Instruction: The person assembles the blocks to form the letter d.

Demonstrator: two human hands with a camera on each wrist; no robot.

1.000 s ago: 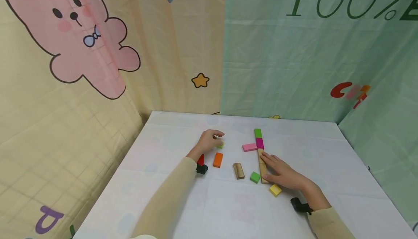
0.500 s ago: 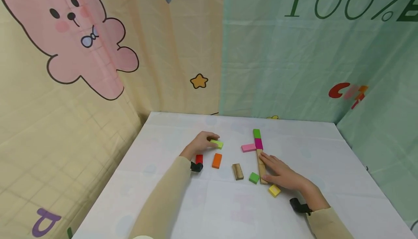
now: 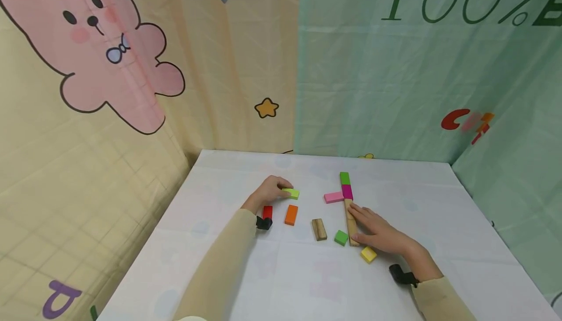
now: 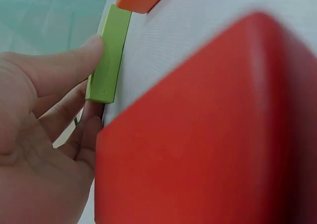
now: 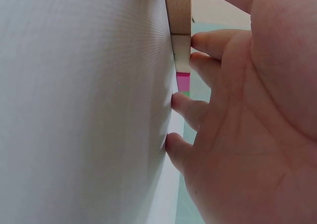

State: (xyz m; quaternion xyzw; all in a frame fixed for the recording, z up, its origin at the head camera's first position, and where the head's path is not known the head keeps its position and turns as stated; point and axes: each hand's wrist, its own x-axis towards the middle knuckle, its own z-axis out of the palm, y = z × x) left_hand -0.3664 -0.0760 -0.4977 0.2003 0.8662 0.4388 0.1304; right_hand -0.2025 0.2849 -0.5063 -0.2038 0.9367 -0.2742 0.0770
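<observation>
My left hand (image 3: 269, 191) pinches a light green wooden block (image 3: 293, 193) at the table's far left. In the left wrist view the thumb presses one face of the light green block (image 4: 110, 55), with fingers behind it. On the right, my right hand (image 3: 379, 230) lies with extended fingers along a row of plain wooden blocks (image 3: 351, 223). The right wrist view shows two fingertips touching the side of that row (image 5: 182, 50); the other two rest on the table. A magenta block (image 3: 347, 191) and a green block (image 3: 344, 178) continue the row away from me.
A pink block (image 3: 333, 197) meets the row from the left. Loose on the white table (image 3: 290, 282) lie a red block (image 3: 267, 211), an orange block (image 3: 291, 215), a brown-striped block (image 3: 319, 230), a small green block (image 3: 341, 237) and a yellow block (image 3: 368, 254). Curtains (image 3: 373, 91) stand behind.
My left hand has shifted a little left, and more of the light green block shows beyond the thumb. The right hand and the row stay in place.
</observation>
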